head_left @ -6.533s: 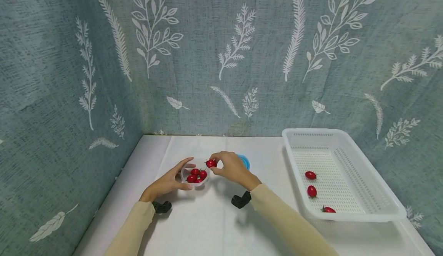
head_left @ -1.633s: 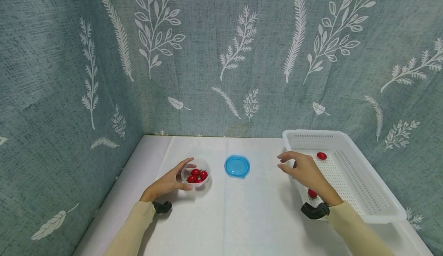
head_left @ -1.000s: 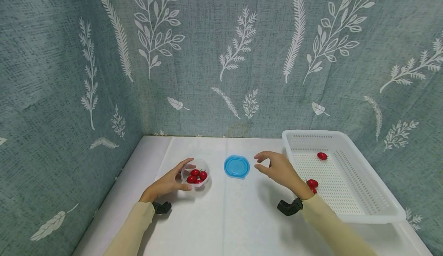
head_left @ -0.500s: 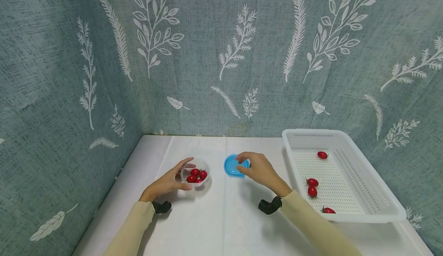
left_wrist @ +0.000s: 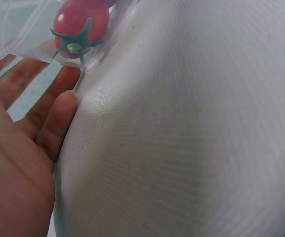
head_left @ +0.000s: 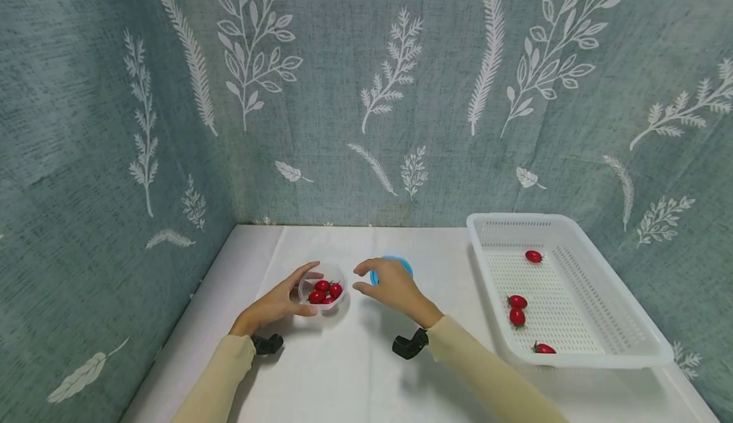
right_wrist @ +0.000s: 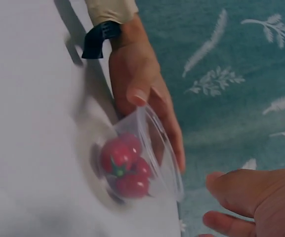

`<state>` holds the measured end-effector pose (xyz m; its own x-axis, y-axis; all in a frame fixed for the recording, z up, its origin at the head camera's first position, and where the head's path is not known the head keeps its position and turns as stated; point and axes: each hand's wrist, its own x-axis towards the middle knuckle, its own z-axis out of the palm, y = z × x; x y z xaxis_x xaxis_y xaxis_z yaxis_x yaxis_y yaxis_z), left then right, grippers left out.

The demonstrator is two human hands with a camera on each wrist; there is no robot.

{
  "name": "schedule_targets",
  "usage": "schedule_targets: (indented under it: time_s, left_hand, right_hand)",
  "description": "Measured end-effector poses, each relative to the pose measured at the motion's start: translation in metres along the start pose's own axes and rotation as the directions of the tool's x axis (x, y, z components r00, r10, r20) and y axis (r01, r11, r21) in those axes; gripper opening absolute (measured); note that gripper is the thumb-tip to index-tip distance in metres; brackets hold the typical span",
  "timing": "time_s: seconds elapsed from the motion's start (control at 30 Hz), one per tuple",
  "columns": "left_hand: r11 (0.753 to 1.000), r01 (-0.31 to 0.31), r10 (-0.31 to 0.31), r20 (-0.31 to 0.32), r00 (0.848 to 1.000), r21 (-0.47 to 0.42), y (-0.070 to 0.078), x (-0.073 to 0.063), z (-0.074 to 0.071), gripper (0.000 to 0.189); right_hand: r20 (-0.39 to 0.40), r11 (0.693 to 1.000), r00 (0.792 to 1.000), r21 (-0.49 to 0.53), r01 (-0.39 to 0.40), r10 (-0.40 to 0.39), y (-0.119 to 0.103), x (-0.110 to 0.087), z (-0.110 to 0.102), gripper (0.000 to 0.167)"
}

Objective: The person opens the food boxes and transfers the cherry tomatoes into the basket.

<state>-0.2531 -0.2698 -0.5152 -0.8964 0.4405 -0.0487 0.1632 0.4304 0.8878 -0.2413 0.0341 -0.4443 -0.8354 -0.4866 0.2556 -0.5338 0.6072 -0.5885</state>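
My left hand point(head_left: 279, 297) holds a small clear plastic tub point(head_left: 306, 292) at its left side, thumb in front and fingers behind. Several red cherry tomatoes point(head_left: 317, 297) lie in the tub; one with a green stem point(left_wrist: 74, 48) shows through the wall in the left wrist view. Just right of the tub hovers my right hand point(head_left: 392, 284), thumb and forefinger apart and nothing between them. In the right wrist view its thumb and fingers point(right_wrist: 236, 190) point toward the tub's rim. A blue lid point(head_left: 404, 264) is partly hidden behind the right hand.
A white perforated basket point(head_left: 607, 283) stands on the right of the white-covered table point(head_left: 338, 372), with several cherry tomatoes point(head_left: 534, 256) spread along its left half. Leaf-patterned cloth point(head_left: 343, 92) closes off the back and left side.
The cherry tomato that my right hand pinched earlier is gone from it, and the basket holds one more. The right hand has come back left, past the lid. My left hand stays put.
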Motion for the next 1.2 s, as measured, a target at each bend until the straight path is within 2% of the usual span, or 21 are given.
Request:
schedule_targets:
  time_s: [0.33, 0.5, 0.7, 0.87, 1.2]
  left_hand:
    - [1.000, -0.027, 0.027, 0.009, 1.000, 0.000, 0.002, 0.000, 0.000, 0.102]
    - [1.000, -0.029, 0.029, -0.001, 1.000, 0.009, 0.003, -0.001, -0.001, 0.101]
    - [0.999, -0.040, 0.039, 0.018, 0.999, 0.003, 0.000, -0.003, -0.001, 0.101]
    - [0.999, -0.052, 0.052, 0.020, 0.998, -0.009, -0.001, -0.003, -0.001, 0.102]
    - [0.999, -0.033, 0.033, 0.023, 0.999, -0.007, 0.000, -0.004, -0.001, 0.102]
  right_hand:
    - [0.060, 0.994, 0.998, -0.109, 0.017, -0.010, -0.018, 0.014, 0.023, 0.033]
    - [0.069, 0.982, 0.998, -0.189, 0.014, -0.001, -0.019, 0.021, 0.031, 0.033]
    - [0.101, 0.967, 0.995, -0.254, 0.015, 0.011, -0.024, 0.026, 0.041, 0.034]
    - [0.110, 0.964, 0.994, -0.265, 0.006, 0.024, -0.026, 0.029, 0.049, 0.032]
    - [0.129, 0.973, 0.991, -0.231, -0.015, 0.045, -0.027, 0.035, 0.057, 0.026]
